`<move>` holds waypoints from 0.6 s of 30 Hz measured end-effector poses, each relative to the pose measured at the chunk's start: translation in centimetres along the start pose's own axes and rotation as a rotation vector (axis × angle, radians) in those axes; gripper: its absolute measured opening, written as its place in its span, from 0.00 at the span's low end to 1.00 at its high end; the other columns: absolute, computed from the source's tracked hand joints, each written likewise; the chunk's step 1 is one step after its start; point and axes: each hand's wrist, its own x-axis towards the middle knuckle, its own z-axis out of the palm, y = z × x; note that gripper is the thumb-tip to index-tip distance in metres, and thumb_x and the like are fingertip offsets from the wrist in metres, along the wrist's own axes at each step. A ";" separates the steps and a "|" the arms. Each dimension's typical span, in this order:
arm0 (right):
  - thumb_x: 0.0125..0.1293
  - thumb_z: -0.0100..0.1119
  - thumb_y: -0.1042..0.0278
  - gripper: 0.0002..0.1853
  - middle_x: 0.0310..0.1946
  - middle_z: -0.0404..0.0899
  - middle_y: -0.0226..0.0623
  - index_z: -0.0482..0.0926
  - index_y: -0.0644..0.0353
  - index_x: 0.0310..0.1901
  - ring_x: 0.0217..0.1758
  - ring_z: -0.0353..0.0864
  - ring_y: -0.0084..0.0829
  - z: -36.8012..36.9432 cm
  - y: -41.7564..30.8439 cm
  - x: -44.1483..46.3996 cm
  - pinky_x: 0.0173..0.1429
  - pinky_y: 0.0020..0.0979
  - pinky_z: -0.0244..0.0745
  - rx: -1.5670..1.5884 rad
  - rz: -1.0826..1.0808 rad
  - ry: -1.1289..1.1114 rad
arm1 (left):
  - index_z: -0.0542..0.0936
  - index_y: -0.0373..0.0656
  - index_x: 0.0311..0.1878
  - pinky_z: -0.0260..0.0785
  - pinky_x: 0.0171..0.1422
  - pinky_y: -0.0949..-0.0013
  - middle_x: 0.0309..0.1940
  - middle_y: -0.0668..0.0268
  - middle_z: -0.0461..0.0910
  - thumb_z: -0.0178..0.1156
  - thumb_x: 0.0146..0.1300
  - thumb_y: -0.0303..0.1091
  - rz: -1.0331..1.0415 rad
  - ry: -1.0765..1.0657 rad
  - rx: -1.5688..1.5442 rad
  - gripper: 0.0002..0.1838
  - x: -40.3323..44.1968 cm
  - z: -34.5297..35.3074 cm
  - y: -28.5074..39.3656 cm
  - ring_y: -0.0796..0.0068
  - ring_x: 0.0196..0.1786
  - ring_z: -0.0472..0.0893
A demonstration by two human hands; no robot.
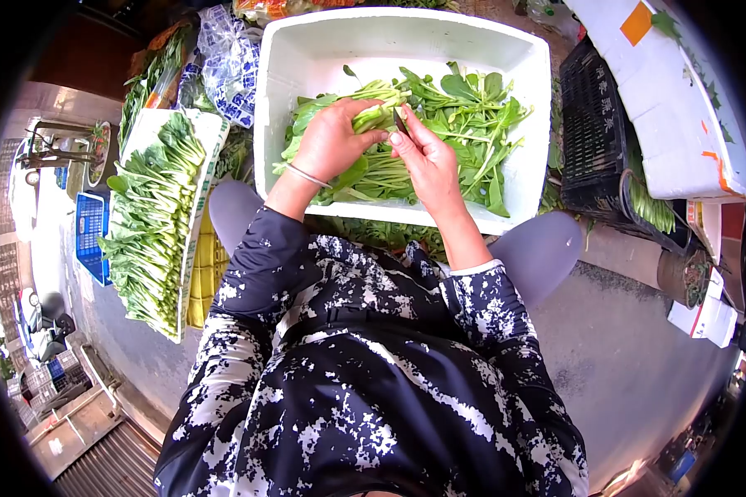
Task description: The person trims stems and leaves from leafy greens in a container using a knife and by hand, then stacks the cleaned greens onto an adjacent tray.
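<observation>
1. Black-and-white patterned jacket (365,389) fills the lower centre of the frame, nearest the camera; both forearms reach up from it.
2. Bunch of greens (379,116): at upper centre, in the left hand (331,142), whose fingers and thumb are closed around its pale stalks. Its long axis appears to run roughly sideways, stalk ends toward the right of the frame.
3. Those ends lie just beside the small knife (401,123), pinched between the thumb and fingers of the right hand (429,166). Whether the blade touches a stalk, I cannot tell. The left hand is nearer the bunch, being closed on it.
4. White foam box (323,50) sits below both hands; loose leafy greens (464,116) cover much of its floor.
5. Left of frame: a white board (197,228) bears greens laid in rows (153,232), beside a blue basket (92,236).
6. Upper right: a black crate (586,124) contains more greens (651,205).
</observation>
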 end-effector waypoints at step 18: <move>0.62 0.58 0.66 0.18 0.39 0.81 0.34 0.75 0.63 0.52 0.38 0.74 0.17 -2.5 3.5 -2.1 0.44 0.19 0.69 0.055 0.186 0.105 | 0.76 0.38 0.50 0.69 0.48 0.63 0.35 0.48 0.79 0.67 0.46 0.49 -0.125 -0.340 -0.039 0.31 -0.3 1.6 -1.1 0.55 0.40 0.80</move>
